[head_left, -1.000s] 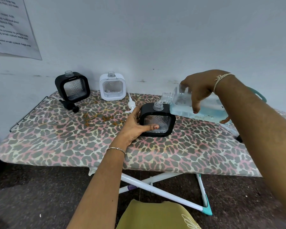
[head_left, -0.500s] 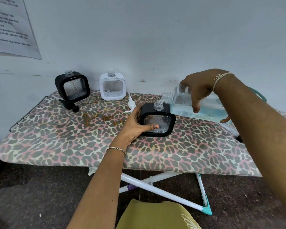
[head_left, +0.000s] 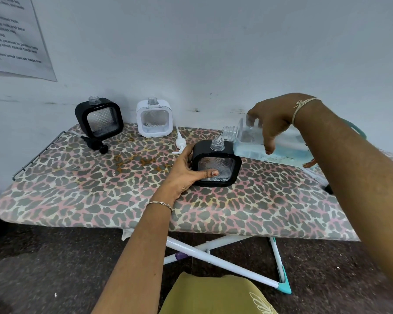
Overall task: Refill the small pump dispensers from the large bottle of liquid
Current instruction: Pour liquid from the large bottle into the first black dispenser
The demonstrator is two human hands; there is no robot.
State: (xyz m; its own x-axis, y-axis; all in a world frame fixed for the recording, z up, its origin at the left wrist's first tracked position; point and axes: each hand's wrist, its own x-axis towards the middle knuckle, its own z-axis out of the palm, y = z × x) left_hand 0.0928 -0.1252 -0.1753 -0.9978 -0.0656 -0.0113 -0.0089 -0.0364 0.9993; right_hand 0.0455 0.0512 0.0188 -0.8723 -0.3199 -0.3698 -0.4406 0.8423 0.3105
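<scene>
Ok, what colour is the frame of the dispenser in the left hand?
The dispenser frame is black, seen best in the head view.

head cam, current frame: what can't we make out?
Head view only:
- Large bottle: back end hidden by the right hand and forearm.
- Front black dispenser: fill level unreadable through textured window, left hand thumb across it.
- Wall sheet: text blurred, cut by left edge.
</scene>
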